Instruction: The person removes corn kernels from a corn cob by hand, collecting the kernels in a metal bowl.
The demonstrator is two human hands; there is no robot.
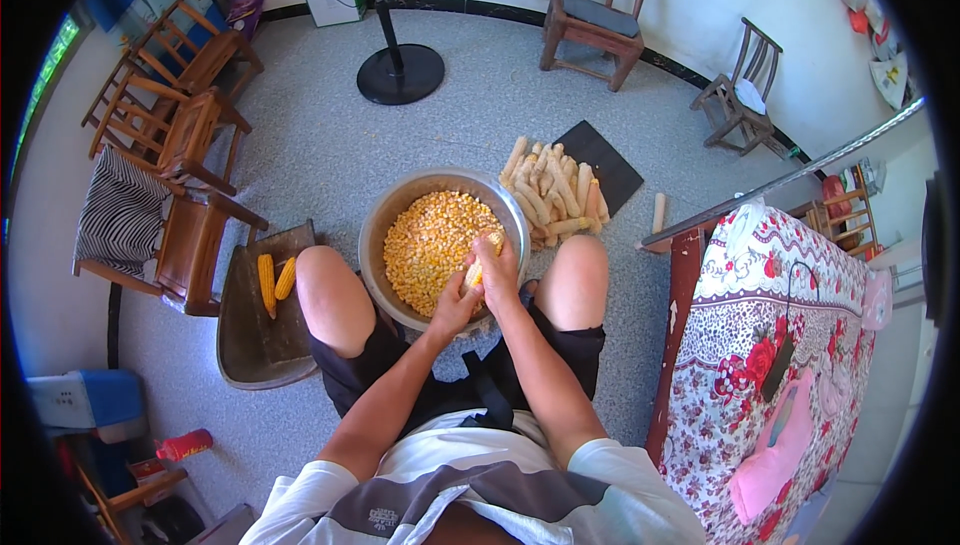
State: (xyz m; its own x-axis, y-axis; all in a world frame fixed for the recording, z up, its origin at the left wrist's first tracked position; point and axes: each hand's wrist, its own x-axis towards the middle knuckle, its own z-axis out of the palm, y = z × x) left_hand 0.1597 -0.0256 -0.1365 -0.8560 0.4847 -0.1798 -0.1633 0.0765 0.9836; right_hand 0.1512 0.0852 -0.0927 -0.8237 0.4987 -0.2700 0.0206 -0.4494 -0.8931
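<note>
Both my hands grip one partly shelled corn cob [475,275] over the right side of a wide metal basin [370,224]. My left hand [454,306] holds the cob's lower end, and my right hand [498,267] is closed around its upper part. Loose yellow corn kernels [431,245] fill much of the basin, which stands on the floor between my knees. Two whole yellow ears of corn [267,282] lie in a dark scoop-shaped container [259,353] at my left. Beyond the basin to the right is a heap of bare corn cobs [555,185].
The heap partly overlaps a black mat [600,166]; a single cob [659,212] lies farther right. A fan's round base [400,73] stands ahead. Wooden chairs [199,132] line the left, and a table with a flowered cloth [757,320] is at the right. A red bottle [184,445] lies lower left.
</note>
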